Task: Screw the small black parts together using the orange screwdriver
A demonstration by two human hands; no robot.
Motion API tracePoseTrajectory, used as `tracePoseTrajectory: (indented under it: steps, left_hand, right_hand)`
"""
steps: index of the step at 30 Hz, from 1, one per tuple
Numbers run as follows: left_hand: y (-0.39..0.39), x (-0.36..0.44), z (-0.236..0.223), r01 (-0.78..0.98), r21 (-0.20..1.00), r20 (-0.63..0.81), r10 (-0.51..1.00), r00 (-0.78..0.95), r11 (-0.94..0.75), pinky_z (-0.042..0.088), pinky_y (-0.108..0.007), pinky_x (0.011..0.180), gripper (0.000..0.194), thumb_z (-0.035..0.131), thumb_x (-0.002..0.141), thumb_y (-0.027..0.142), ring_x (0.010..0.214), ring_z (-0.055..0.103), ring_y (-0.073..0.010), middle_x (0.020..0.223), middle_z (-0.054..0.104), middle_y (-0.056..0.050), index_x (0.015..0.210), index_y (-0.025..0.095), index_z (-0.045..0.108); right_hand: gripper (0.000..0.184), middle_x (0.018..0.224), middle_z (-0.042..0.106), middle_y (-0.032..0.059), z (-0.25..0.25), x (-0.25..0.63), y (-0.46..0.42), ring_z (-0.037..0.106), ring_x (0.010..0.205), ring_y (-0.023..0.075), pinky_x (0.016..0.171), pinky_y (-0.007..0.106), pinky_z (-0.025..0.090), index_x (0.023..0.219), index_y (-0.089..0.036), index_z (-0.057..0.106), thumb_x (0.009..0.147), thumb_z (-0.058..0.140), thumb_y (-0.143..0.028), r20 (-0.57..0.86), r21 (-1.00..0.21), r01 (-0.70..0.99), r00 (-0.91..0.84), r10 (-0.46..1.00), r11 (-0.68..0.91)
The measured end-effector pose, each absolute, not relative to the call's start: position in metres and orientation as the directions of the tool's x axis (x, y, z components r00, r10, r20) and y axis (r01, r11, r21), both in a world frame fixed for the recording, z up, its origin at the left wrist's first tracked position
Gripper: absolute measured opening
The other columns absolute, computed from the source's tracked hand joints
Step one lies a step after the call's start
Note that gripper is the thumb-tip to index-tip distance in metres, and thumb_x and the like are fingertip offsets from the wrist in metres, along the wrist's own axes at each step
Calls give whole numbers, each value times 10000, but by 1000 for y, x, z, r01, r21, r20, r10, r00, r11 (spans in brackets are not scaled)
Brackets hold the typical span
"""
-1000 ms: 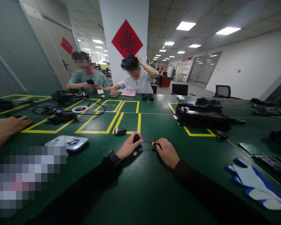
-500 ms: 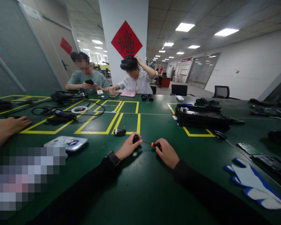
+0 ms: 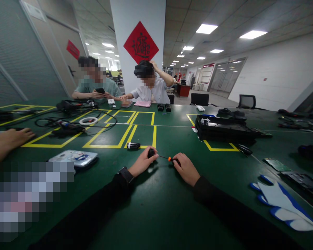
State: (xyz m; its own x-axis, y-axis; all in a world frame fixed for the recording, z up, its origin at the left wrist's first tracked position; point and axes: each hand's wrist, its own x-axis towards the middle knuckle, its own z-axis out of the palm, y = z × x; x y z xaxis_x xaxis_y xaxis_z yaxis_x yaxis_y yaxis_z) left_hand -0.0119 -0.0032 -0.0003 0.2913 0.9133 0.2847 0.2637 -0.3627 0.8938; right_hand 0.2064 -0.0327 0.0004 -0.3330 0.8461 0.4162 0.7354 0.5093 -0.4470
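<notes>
In the middle of the head view, my left hand [image 3: 143, 161] is closed around a small black rounded part [image 3: 151, 152], mostly covered by the fingers. My right hand [image 3: 185, 168] grips a screwdriver [image 3: 170, 159] with a black and orange handle. Its thin shaft points left and its tip reaches the black part; the exact contact is too small to make out. Just beyond my left hand, a black cylindrical piece with a white band [image 3: 133, 146] lies on the green table [image 3: 156, 208].
A black casing [image 3: 224, 130] stands at right, with a white-and-blue glove [image 3: 284, 203] and a circuit board [image 3: 278, 164] nearer. A tin-like case [image 3: 78, 158] and cables [image 3: 65, 125] lie left. Another person's hand [image 3: 13, 140] rests at far left; two people sit opposite.
Almost nothing differs. Both hands keep the same hold on the screwdriver and the black part, and the view has shifted very slightly.
</notes>
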Motion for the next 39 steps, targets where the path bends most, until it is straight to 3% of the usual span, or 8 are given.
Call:
tracePoseTrajectory:
  steps: [5,9,13,21,24,29,35,39]
  left_hand:
    - [-2,-13,-2,286,883,292,913,284,-371,417,-242,669,213,517,780,347,742,498,-124,853,522,-1,924,191,494]
    - [-1,-12,-2,294,879,298,914,275,-375,418,-252,693,210,521,777,338,762,501,-131,866,533,-8,921,187,501]
    - [-2,-12,-2,281,885,298,915,273,-372,419,-253,694,208,522,776,338,759,503,-130,862,534,-6,921,189,501]
    - [-3,-11,0,280,880,304,908,287,-383,415,-247,686,205,514,780,342,751,501,-127,851,533,-4,917,189,506]
    - [-2,-11,-1,287,877,308,909,281,-386,415,-252,698,206,510,781,342,755,500,-129,851,534,-3,919,189,509]
    - [-1,-12,-1,289,880,294,910,291,-377,416,-239,663,213,511,781,352,742,494,-127,845,520,1,919,191,498]
    - [-2,-12,-1,308,874,296,914,278,-377,417,-245,673,221,516,777,362,747,496,-131,861,529,-7,916,190,503]
    - [-2,-12,-1,305,878,293,918,268,-369,416,-258,700,222,517,773,359,765,501,-140,857,540,-11,912,186,514]
  right_hand:
    - [138,899,541,51,-2,206,-32,491,832,173,755,306,395,925,-177,506,787,518,-178,411,-507,692,-329,850,513]
    - [191,947,542,66,-3,206,-32,490,887,180,804,327,387,1005,-174,510,819,482,-207,418,-519,674,-336,844,526]
    - [179,923,535,64,-3,207,-31,476,907,176,839,332,372,909,-173,550,862,377,-167,442,-492,682,-339,830,541]
    - [159,915,528,51,-3,206,-31,486,843,171,766,308,401,937,-174,504,779,521,-169,437,-523,666,-326,838,531]
    - [166,941,528,61,-3,205,-32,484,881,177,801,322,393,979,-171,504,818,478,-200,439,-514,679,-316,841,523]
    - [105,882,525,53,-2,206,-32,482,854,171,791,317,391,861,-171,525,832,425,-154,442,-487,695,-326,836,528]
    - [179,921,525,53,-1,205,-33,486,860,173,778,313,398,936,-177,503,761,540,-161,447,-516,668,-325,834,537]
    - [193,948,523,67,-1,205,-33,482,893,183,809,330,388,986,-169,507,798,509,-213,436,-498,700,-307,846,512]
